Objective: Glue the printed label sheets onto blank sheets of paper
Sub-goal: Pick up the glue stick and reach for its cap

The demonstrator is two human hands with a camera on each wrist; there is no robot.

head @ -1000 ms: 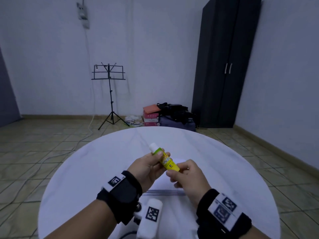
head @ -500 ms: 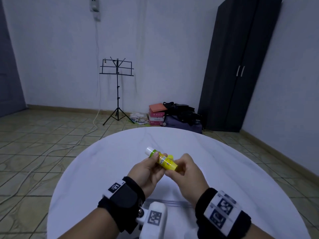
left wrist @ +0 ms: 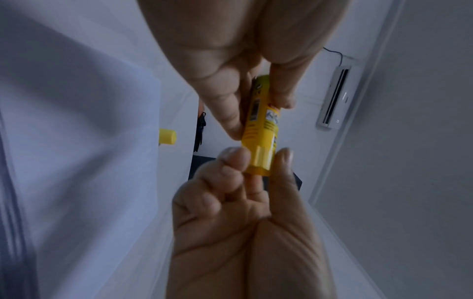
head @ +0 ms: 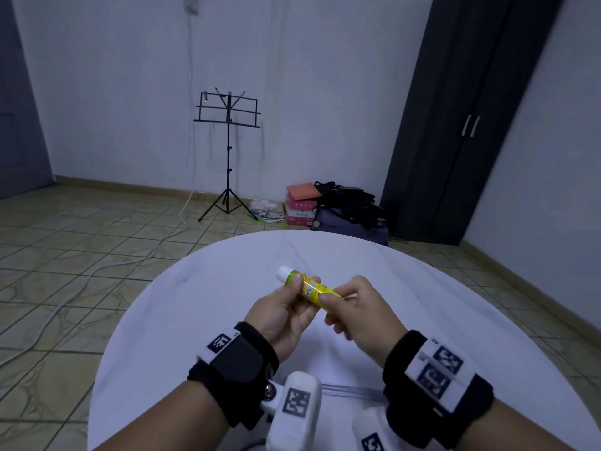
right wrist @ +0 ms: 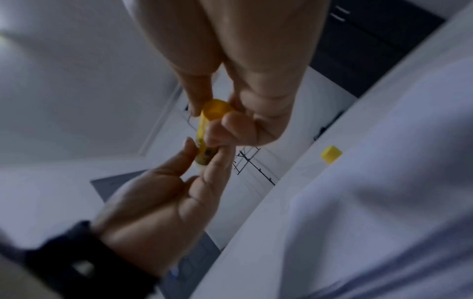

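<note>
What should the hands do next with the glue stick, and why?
Probably bring the glue stick down to the paper and rub. The cap already lies off on the table, white glue shows at the tip, the left hand holds the body and the right hand pinches the twist base.

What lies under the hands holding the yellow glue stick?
Under the left hand and right hand gripping the yellow glue stick lie white paper sheets on the round white table. Any print is hidden.
</note>
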